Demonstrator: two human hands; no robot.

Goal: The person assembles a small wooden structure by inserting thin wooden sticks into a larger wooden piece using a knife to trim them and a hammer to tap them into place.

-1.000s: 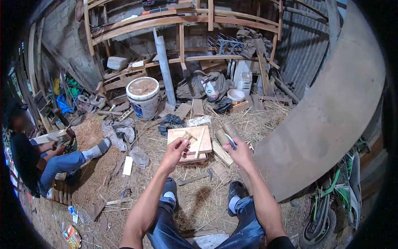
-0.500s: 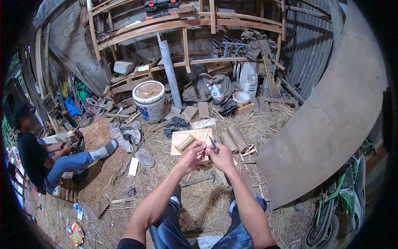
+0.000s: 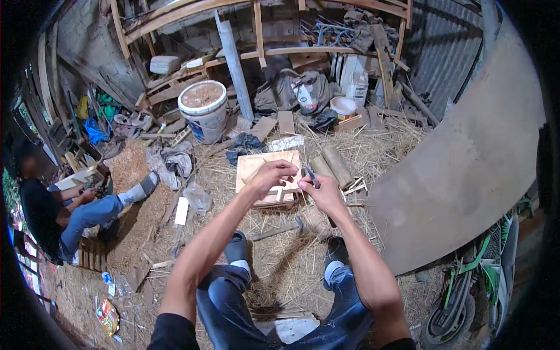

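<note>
My right hand (image 3: 324,193) is closed around a knife (image 3: 313,177) with a dark blade, its tip pointing up and away. My left hand (image 3: 272,177) hovers just left of it, fingers loosely bent and slightly apart, with nothing visible in them. Below both hands lies a pale wooden board (image 3: 251,165) on a low block (image 3: 274,200). Thin light strips of wood rest on the board, partly covered by my left hand. Any small piece at my right fingertips is too fine to tell.
Two bamboo lengths (image 3: 336,164) lie right of the board; a hammer (image 3: 275,232) lies nearer my feet. A white bucket (image 3: 203,119) stands behind. A person (image 3: 55,204) sits at left. A large brown sheet (image 3: 461,157) leans at right, above a green motorbike (image 3: 466,274).
My hands, close together before, have separated; the left has opened and moved slightly up. My right hand keeps the knife and has shifted right. The view has tilted down, showing more of my legs.
</note>
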